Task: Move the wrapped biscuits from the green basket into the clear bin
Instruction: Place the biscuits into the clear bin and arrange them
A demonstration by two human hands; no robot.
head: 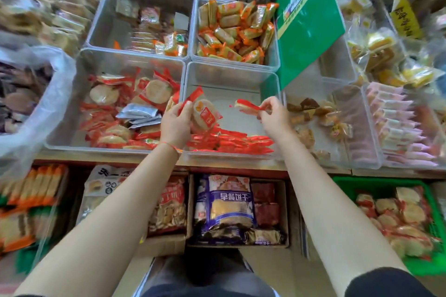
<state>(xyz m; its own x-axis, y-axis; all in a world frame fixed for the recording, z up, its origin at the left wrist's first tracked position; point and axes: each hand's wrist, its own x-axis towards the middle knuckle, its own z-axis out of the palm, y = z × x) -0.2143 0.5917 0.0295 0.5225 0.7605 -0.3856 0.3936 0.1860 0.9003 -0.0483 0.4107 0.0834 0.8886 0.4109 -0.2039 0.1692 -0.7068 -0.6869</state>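
A clear bin (231, 75) sits in the middle of the counter, with a row of red-wrapped biscuits (231, 143) along its near wall. My left hand (175, 123) grips a stack of round wrapped biscuits (205, 113) over the bin's left side. Over its right side, my right hand (274, 114) pinches one red-wrapped biscuit (246, 106) by its end. The green basket (376, 185) stands low at the right, below the counter, still holding several wrapped biscuits (405, 219).
Clear bins of other snacks surround the middle bin: round red-wrapped biscuits at left (125, 103), orange packs behind (234, 31), brown pastries at right (321, 118). A green sign (306, 19) leans over the back right. Cardboard boxes of bagged snacks (226, 207) sit under the counter.
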